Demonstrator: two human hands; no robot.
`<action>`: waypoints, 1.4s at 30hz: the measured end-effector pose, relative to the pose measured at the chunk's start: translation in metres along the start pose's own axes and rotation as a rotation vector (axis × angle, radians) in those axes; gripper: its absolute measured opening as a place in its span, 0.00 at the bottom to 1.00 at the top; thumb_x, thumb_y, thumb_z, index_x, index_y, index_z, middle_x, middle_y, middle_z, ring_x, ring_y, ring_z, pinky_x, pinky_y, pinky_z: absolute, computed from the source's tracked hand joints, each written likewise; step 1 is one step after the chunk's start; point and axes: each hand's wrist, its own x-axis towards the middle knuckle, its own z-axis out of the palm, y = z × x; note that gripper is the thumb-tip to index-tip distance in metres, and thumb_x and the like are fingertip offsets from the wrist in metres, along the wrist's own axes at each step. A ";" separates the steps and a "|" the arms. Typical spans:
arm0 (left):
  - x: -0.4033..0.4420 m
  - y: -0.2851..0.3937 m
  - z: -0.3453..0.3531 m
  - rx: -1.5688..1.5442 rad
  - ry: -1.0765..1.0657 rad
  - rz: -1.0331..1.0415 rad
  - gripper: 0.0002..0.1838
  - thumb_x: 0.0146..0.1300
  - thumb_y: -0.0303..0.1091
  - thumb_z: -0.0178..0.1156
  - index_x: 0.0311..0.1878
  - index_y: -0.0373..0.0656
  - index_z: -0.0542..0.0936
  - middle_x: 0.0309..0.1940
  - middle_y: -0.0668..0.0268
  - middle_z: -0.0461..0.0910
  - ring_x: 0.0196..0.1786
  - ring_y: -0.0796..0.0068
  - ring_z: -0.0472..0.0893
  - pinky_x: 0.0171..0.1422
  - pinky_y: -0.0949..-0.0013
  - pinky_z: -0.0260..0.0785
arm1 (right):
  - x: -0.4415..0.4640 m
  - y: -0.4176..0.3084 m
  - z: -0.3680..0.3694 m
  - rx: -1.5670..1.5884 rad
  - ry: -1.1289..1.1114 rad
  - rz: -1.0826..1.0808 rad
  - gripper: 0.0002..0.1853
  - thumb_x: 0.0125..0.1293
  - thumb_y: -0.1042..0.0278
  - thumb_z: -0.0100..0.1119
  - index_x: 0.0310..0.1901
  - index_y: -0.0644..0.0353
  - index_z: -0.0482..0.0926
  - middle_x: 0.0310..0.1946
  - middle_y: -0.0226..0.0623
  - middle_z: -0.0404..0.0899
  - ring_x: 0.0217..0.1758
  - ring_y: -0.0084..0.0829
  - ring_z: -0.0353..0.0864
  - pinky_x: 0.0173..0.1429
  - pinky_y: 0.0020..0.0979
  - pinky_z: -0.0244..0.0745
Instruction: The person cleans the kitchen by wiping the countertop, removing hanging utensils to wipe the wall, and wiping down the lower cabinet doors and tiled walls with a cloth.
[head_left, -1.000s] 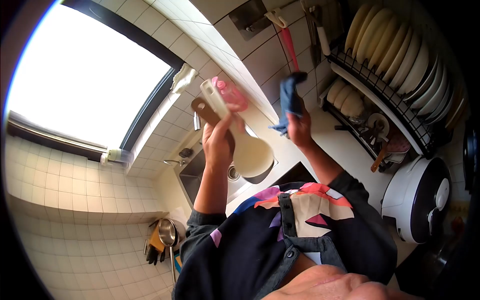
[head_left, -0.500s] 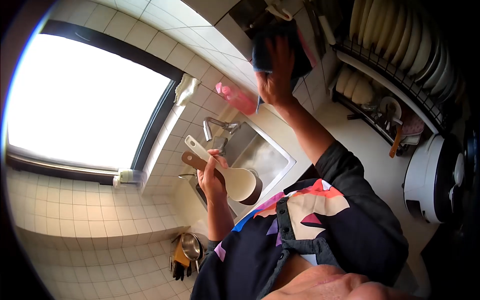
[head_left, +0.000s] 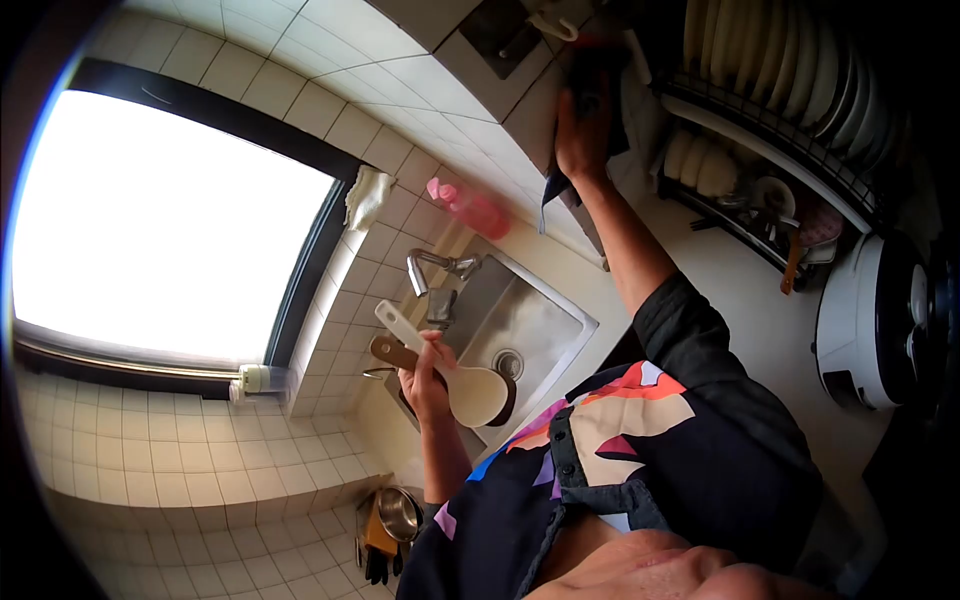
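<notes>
My left hand (head_left: 428,380) is closed around the handles of a white ladle (head_left: 478,397) and a brown ladle (head_left: 393,352). The white ladle's bowl covers most of the brown one. Both are above the near left side of a steel sink (head_left: 545,318). Up at the wall on the right, my right hand (head_left: 582,138) presses against a dark hanging towel (head_left: 557,187). Shadow and blur hide its fingers, so their grip on the towel is unclear.
A faucet (head_left: 437,262) and a pink bottle (head_left: 470,208) stand behind the sink. To the right are a dish rack (head_left: 770,115) with several plates and a white appliance (head_left: 858,325). A metal pan (head_left: 398,514) is at lower left; a white cloth (head_left: 369,196) hangs by the window.
My right hand has shifted right along the wall with the towel, and its spread fingers no longer show plainly. My left hand and the ladles have moved slightly down in view.
</notes>
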 end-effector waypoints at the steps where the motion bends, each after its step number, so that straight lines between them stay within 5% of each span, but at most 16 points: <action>1: 0.002 0.002 0.008 0.000 -0.006 -0.004 0.10 0.62 0.30 0.51 0.43 0.35 0.73 0.21 0.65 0.71 0.22 0.80 0.69 0.26 0.78 0.60 | -0.001 0.004 -0.001 -0.006 0.004 0.000 0.35 0.58 0.60 0.57 0.62 0.70 0.56 0.58 0.57 0.62 0.63 0.49 0.59 0.67 0.38 0.52; 5: 0.023 0.026 0.073 0.471 -0.374 0.169 0.08 0.65 0.31 0.50 0.38 0.36 0.75 0.18 0.72 0.69 0.20 0.85 0.68 0.23 0.78 0.58 | -0.009 0.011 -0.011 -0.109 0.008 -0.020 0.34 0.61 0.60 0.55 0.62 0.73 0.55 0.61 0.58 0.59 0.66 0.50 0.57 0.69 0.38 0.50; 7: 0.037 0.047 0.120 0.795 -0.501 0.284 0.06 0.59 0.29 0.55 0.40 0.40 0.75 0.18 0.59 0.74 0.22 0.66 0.76 0.29 0.66 0.68 | -0.012 0.013 -0.016 -0.139 0.008 -0.059 0.34 0.61 0.60 0.54 0.62 0.74 0.54 0.62 0.58 0.57 0.67 0.50 0.55 0.70 0.38 0.48; 10: 0.060 0.062 0.188 1.102 -0.627 0.557 0.09 0.62 0.36 0.52 0.40 0.42 0.76 0.22 0.56 0.75 0.26 0.51 0.75 0.33 0.61 0.68 | -0.036 0.028 -0.024 -0.023 -0.035 0.004 0.36 0.61 0.64 0.55 0.65 0.71 0.50 0.65 0.52 0.54 0.69 0.43 0.51 0.71 0.36 0.44; 13: 0.083 0.060 0.244 1.289 -0.592 0.621 0.12 0.58 0.36 0.53 0.43 0.43 0.76 0.32 0.51 0.77 0.38 0.47 0.77 0.44 0.55 0.69 | -0.066 0.079 -0.022 0.977 -0.164 0.504 0.34 0.61 0.66 0.57 0.66 0.58 0.51 0.62 0.38 0.58 0.65 0.30 0.59 0.67 0.31 0.55; 18: 0.115 0.037 0.275 1.211 -0.469 0.561 0.15 0.56 0.36 0.54 0.45 0.42 0.76 0.39 0.48 0.76 0.45 0.47 0.76 0.49 0.53 0.68 | -0.086 0.077 -0.033 0.930 -0.163 0.507 0.32 0.63 0.69 0.56 0.65 0.55 0.53 0.62 0.33 0.58 0.64 0.27 0.60 0.67 0.31 0.58; 20: 0.127 0.020 0.276 1.106 -0.436 0.590 0.19 0.56 0.40 0.55 0.48 0.40 0.74 0.39 0.46 0.77 0.45 0.45 0.76 0.48 0.53 0.68 | -0.089 0.041 -0.053 0.654 -0.175 0.290 0.34 0.62 0.69 0.57 0.66 0.55 0.50 0.64 0.33 0.54 0.67 0.28 0.55 0.70 0.31 0.53; 25: 0.137 0.014 0.289 1.039 -0.412 0.429 0.18 0.58 0.37 0.53 0.50 0.40 0.72 0.37 0.47 0.77 0.41 0.45 0.77 0.43 0.52 0.70 | -0.125 0.103 -0.048 0.705 -0.169 0.376 0.37 0.64 0.65 0.56 0.68 0.58 0.46 0.66 0.35 0.49 0.70 0.29 0.48 0.72 0.32 0.44; 28: 0.144 0.005 0.289 0.901 -0.361 0.471 0.18 0.58 0.37 0.54 0.50 0.39 0.71 0.35 0.46 0.78 0.40 0.45 0.77 0.42 0.53 0.70 | -0.142 0.151 -0.045 0.223 -0.116 0.182 0.22 0.65 0.69 0.52 0.59 0.62 0.61 0.53 0.41 0.68 0.57 0.33 0.67 0.61 0.31 0.61; 30: 0.142 0.008 0.291 0.865 -0.348 0.508 0.19 0.57 0.37 0.54 0.51 0.39 0.71 0.35 0.46 0.78 0.39 0.45 0.78 0.41 0.53 0.70 | -0.146 0.163 -0.046 0.070 -0.182 0.169 0.20 0.66 0.67 0.51 0.57 0.63 0.64 0.53 0.42 0.69 0.58 0.35 0.67 0.61 0.33 0.59; 32: 0.133 0.016 0.292 0.826 -0.262 0.594 0.18 0.59 0.35 0.56 0.51 0.39 0.72 0.29 0.53 0.79 0.32 0.64 0.82 0.33 0.65 0.73 | -0.138 0.142 -0.050 0.077 -0.207 0.163 0.25 0.64 0.67 0.52 0.60 0.65 0.59 0.56 0.48 0.62 0.61 0.40 0.62 0.64 0.35 0.54; 33: 0.136 0.014 0.293 0.825 -0.260 0.595 0.18 0.59 0.35 0.56 0.51 0.39 0.72 0.29 0.53 0.79 0.32 0.64 0.82 0.33 0.65 0.73 | -0.135 0.136 -0.052 0.134 -0.211 0.164 0.32 0.61 0.69 0.54 0.64 0.66 0.52 0.60 0.53 0.55 0.63 0.46 0.57 0.67 0.37 0.50; 36: 0.147 0.000 0.294 0.551 -0.262 0.511 0.17 0.57 0.36 0.56 0.46 0.37 0.73 0.25 0.48 0.78 0.32 0.50 0.80 0.35 0.56 0.70 | -0.127 0.128 -0.056 0.023 -0.316 0.093 0.28 0.62 0.69 0.54 0.62 0.66 0.58 0.59 0.51 0.60 0.62 0.45 0.60 0.66 0.37 0.52; 38: 0.151 -0.008 0.293 0.482 -0.410 0.273 0.14 0.57 0.35 0.56 0.42 0.34 0.74 0.19 0.53 0.76 0.26 0.59 0.79 0.31 0.59 0.70 | -0.113 0.089 -0.065 0.117 -0.367 0.184 0.25 0.64 0.67 0.52 0.60 0.65 0.61 0.59 0.49 0.62 0.62 0.44 0.62 0.65 0.38 0.53; 40: 0.145 -0.010 0.295 0.454 -0.444 0.252 0.14 0.57 0.34 0.57 0.41 0.33 0.74 0.19 0.55 0.76 0.25 0.65 0.78 0.30 0.61 0.69 | -0.115 0.086 -0.068 0.211 -0.415 0.273 0.22 0.65 0.65 0.51 0.59 0.65 0.64 0.58 0.47 0.65 0.61 0.43 0.64 0.64 0.39 0.55; 42: 0.124 0.006 0.298 0.360 -0.482 0.169 0.11 0.57 0.31 0.57 0.37 0.32 0.73 0.20 0.63 0.75 0.23 0.75 0.74 0.27 0.68 0.67 | -0.126 0.108 -0.064 -0.162 -0.433 0.017 0.21 0.68 0.61 0.47 0.57 0.65 0.66 0.56 0.45 0.69 0.60 0.41 0.66 0.63 0.39 0.57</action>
